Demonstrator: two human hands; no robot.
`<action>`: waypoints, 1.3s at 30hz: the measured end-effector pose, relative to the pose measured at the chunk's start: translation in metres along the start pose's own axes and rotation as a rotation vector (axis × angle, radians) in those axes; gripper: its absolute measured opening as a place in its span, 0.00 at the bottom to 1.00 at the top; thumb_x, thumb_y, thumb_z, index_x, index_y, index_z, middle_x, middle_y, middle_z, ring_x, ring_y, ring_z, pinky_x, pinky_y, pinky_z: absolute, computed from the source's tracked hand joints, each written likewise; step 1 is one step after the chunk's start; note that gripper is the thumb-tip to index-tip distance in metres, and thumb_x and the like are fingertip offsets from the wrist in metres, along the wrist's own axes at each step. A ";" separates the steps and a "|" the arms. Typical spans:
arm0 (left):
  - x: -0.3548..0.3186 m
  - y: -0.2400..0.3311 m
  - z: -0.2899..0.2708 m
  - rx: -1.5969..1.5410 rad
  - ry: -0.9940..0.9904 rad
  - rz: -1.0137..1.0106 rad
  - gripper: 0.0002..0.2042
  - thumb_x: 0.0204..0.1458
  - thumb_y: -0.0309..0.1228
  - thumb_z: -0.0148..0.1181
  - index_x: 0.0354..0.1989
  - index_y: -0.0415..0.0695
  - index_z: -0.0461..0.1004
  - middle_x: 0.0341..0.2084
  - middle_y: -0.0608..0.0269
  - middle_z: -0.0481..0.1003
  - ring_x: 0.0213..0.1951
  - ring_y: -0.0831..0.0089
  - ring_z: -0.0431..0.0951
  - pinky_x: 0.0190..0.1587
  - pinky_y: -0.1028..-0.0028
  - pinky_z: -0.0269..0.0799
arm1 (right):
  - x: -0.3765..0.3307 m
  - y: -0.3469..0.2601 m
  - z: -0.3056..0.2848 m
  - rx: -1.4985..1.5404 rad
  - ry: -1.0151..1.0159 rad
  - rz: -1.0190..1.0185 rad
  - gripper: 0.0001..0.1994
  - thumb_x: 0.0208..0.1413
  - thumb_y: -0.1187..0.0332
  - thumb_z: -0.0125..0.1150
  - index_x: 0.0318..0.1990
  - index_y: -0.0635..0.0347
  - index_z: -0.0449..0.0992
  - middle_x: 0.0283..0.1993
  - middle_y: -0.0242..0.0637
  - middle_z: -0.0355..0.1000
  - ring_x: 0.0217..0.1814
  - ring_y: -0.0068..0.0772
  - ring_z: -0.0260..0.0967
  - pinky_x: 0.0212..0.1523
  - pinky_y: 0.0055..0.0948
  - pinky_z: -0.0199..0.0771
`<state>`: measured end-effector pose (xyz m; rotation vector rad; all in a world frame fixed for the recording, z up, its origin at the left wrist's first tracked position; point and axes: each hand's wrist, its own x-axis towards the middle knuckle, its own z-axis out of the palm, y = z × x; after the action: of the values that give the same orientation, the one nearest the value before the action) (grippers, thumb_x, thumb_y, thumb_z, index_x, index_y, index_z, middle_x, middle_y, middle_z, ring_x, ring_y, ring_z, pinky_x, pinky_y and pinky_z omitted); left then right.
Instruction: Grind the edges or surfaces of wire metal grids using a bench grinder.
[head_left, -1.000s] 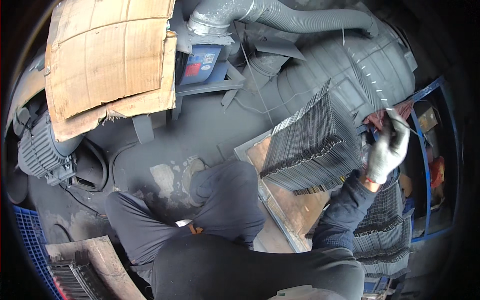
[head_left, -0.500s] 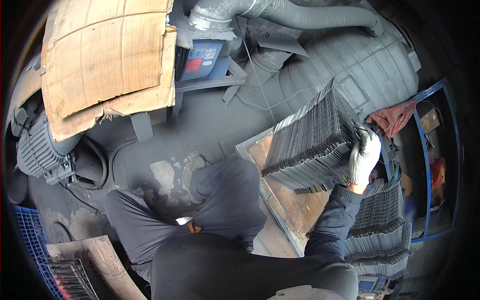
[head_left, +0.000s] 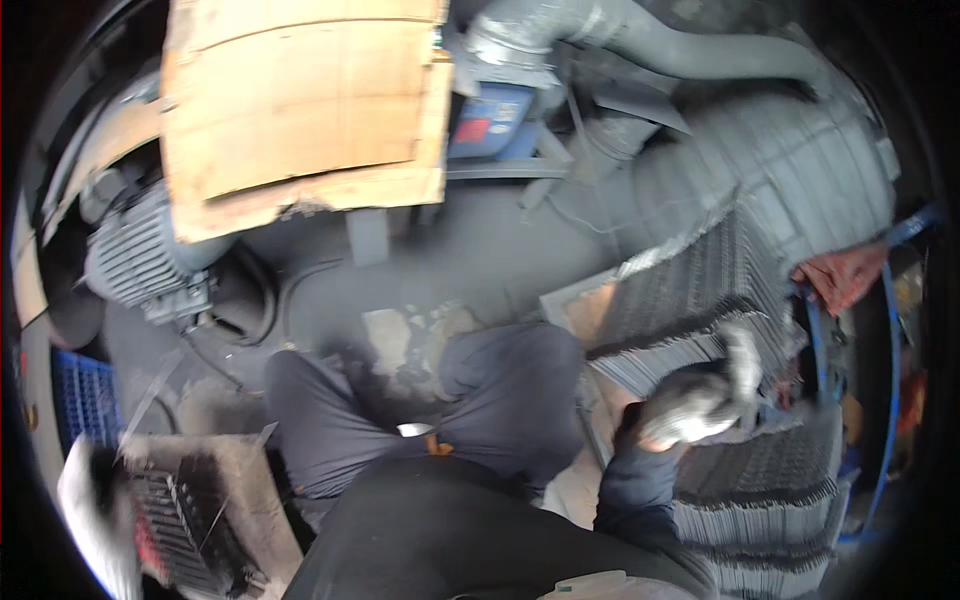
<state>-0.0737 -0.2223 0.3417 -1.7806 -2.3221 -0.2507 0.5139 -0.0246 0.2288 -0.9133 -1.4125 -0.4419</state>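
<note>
My right hand, in a white glove with dark smudges, is at the near edge of a tall stack of thin dark ribbed plates. One digit points up, but motion blurs the fingers, and whether they hold anything is unclear. Below that hand lies a second stack of similar plates. At the far left, my gloved left hand is beside a small group of dark slatted pieces on a brown board. Its fingers are smeared too.
A large cardboard sheet covers equipment ahead, beside a finned motor. A grey hose runs above a big ribbed grey drum. A blue metal frame stands at the right, and a blue crate at the left.
My right hand has come away from the far side of the tall stack toward me. My left hand has entered at the far left. The whole view has shifted, moving the scene rightward.
</note>
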 end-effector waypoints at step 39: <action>0.120 0.273 0.448 -1.623 -0.451 -0.158 0.14 0.64 0.32 0.67 0.51 0.38 0.73 0.37 0.58 0.80 0.37 0.72 0.78 0.42 0.71 0.77 | -0.159 0.058 0.214 0.778 -0.606 1.553 0.11 0.68 0.77 0.61 0.55 0.63 0.75 0.45 0.39 0.80 0.39 0.29 0.80 0.38 0.31 0.86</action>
<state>0.1335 0.0748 -0.0564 -2.1803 -2.6202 -2.5462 0.3947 0.1334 0.0412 -1.1970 -0.8272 1.5264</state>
